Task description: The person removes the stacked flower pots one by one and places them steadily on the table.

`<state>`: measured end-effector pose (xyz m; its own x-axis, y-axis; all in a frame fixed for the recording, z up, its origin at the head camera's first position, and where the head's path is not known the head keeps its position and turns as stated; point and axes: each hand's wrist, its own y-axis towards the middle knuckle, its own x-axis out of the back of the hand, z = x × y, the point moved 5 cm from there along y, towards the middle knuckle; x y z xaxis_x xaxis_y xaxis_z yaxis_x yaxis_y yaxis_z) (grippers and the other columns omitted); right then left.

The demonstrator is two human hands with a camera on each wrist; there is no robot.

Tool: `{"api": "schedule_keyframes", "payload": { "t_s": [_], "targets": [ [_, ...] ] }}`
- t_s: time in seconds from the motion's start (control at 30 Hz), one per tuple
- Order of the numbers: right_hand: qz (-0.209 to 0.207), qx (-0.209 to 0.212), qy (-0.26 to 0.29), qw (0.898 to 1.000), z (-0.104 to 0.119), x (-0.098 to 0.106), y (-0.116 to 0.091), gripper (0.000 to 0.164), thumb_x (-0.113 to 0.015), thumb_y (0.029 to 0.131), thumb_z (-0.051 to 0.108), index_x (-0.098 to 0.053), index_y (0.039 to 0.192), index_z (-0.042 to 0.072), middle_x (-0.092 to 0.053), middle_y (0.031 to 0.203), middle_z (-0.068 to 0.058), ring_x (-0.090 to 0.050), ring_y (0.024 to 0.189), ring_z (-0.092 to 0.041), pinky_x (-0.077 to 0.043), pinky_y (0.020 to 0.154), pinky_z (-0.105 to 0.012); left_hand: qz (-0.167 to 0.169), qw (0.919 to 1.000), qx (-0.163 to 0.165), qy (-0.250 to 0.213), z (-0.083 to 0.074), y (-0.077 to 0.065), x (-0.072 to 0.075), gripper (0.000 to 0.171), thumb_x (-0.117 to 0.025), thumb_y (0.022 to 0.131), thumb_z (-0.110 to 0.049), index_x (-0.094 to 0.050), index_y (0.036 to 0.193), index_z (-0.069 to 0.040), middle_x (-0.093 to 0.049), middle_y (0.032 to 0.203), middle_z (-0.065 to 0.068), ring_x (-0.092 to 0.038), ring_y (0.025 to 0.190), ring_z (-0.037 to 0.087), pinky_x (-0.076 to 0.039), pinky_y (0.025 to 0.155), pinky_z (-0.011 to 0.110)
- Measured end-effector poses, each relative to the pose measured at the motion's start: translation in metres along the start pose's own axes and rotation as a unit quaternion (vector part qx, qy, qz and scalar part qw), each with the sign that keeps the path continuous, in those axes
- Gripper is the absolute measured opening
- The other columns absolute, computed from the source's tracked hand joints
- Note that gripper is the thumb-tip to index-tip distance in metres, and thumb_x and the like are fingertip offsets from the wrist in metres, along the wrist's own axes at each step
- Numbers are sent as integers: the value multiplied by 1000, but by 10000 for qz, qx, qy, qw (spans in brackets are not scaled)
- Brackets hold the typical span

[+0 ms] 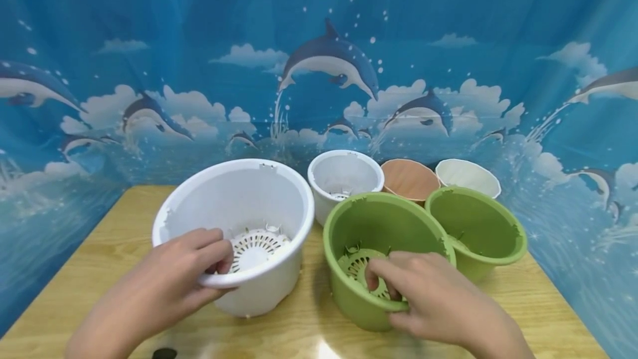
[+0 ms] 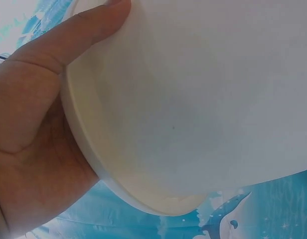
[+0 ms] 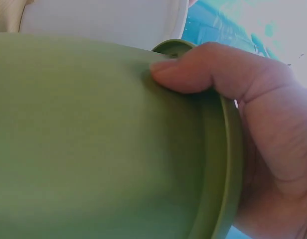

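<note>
A large white plastic flowerpot [image 1: 269, 292] with a slotted bottom stands on the left, tilted toward me. My left hand [image 1: 194, 265] grips its near rim, fingers curled over the inside and thumb on the outer wall; the left wrist view shows that thumb along the white side. To the right, a green flowerpot [image 1: 349, 287], also slotted at the bottom, leans the same way. My right hand [image 1: 428, 292] holds its near rim, fingers inside. In the right wrist view the thumb [image 3: 183, 74] presses the green outer wall. Whether either pot's base touches the table is hard to tell.
Behind stand a smaller white pot [image 1: 321, 198], a brown pot [image 1: 411, 179] and a cream pot [image 1: 468, 176]. Another green pot [image 1: 480, 237] is close beside the held one. The wooden table [image 1: 109, 242] meets a blue dolphin curtain [image 1: 224, 26]. A dark object [image 1: 164, 353] lies at the front edge.
</note>
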<state>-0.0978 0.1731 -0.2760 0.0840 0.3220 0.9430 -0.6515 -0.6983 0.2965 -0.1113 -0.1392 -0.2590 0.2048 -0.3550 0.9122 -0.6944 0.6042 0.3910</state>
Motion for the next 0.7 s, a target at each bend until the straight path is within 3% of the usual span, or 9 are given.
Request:
{"api": "schedule_keyframes", "payload": {
  "t_s": [0.33,0.7],
  "targets": [
    [212,-372,-389,9983,-8,-4,-2,49,-75,57,13,-46,89,35,-36,71,21,-34,63,1,-31,54,-18,-197,9988,-409,-156,-4,-1,1,35,-84,77,-25,-53,83,-39,-41,82,-24,-40,72,-2,-38,61,16],
    [444,-760,-557,9946,-15,-3,-3,43,-75,58,17,-44,82,34,-39,73,19,-36,67,-3,-31,56,-21,-337,9972,-633,-213,-7,3,0,32,-83,77,-26,-54,85,-36,-41,83,-24,-39,73,-2,-37,62,16]
  ]
}}
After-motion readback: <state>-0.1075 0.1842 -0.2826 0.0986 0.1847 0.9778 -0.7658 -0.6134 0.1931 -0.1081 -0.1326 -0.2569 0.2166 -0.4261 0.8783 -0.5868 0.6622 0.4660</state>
